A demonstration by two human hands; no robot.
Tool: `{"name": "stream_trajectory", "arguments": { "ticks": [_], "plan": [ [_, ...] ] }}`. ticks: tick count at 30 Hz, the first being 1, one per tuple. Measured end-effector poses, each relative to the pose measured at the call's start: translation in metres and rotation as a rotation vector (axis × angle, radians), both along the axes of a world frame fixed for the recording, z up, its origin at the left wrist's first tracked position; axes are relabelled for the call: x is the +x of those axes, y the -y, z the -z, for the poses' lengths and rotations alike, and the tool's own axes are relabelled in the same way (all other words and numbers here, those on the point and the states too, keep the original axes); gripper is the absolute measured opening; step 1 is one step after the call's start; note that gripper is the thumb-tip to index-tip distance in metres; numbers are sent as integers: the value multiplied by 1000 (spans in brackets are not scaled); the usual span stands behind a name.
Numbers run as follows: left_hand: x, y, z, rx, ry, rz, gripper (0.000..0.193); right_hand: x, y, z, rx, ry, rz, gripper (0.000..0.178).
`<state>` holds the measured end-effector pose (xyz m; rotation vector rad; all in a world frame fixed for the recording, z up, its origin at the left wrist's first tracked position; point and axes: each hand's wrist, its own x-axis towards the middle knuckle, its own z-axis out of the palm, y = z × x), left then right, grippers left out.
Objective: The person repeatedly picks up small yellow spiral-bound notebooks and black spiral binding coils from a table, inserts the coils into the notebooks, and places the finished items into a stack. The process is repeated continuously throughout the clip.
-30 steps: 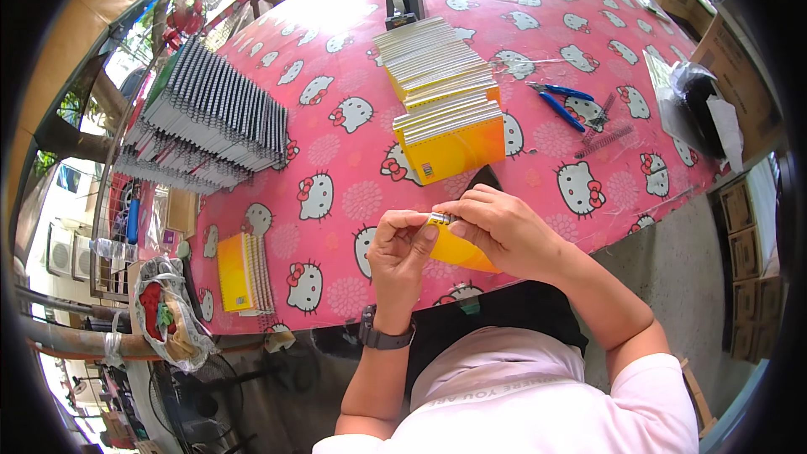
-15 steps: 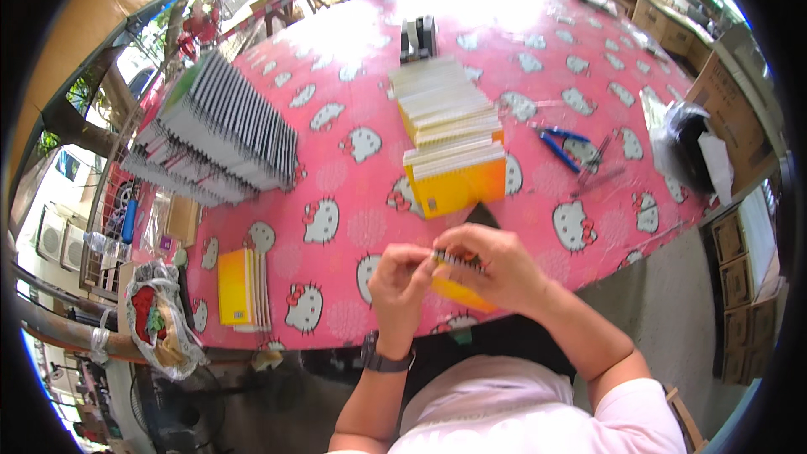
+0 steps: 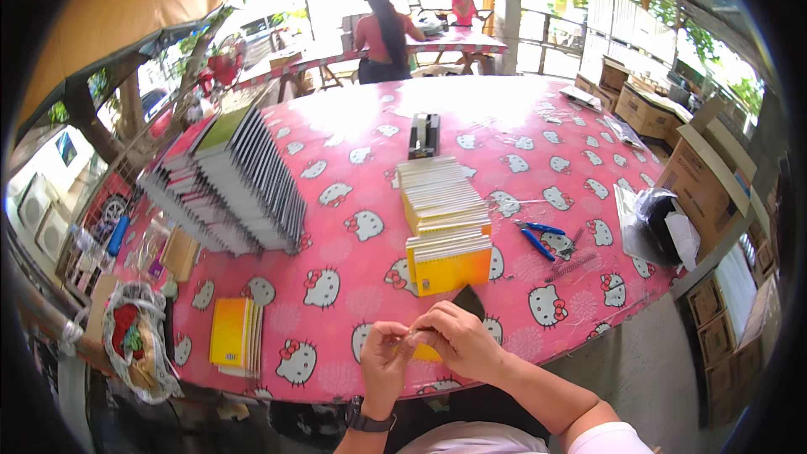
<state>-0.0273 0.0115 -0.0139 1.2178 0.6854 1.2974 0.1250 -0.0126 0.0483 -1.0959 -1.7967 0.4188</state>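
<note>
Notebook [image 3: 426, 354]: yellow, near the middle of the counter's [image 3: 357, 267] near edge, largely covered; probably light, bendy, slightly slick.
Left hand [image 3: 388, 357]: pinched narrow on its upper end.
Right hand [image 3: 456, 341]: curled over it, holding.
Grip: likely best along the binding, since cover corners may crease.
Notebook row [image 3: 454, 272]: further in, mid-counter.
Pliers [image 3: 538, 243]: between row and right edge.
</note>
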Motion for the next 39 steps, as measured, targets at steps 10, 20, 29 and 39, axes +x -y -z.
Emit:
{"name": "stream_trajectory", "arguments": {
  "ticks": [10,20,29,39],
  "plan": [
    [-80,-20,-31,128,-167,-406,20,40,10,5,-206,133,180,63],
    [-284,-76,-69,291,29,-1134,25,49,21,76,-178,371,247,46],
    [-273,-159,-99,235,-1486,-367,16,53,19,80,-132,294,281,36],
    [-231,-128,-34,53,-1658,-455,72,52,18,80,-127,282,300,36]
  ]
}}
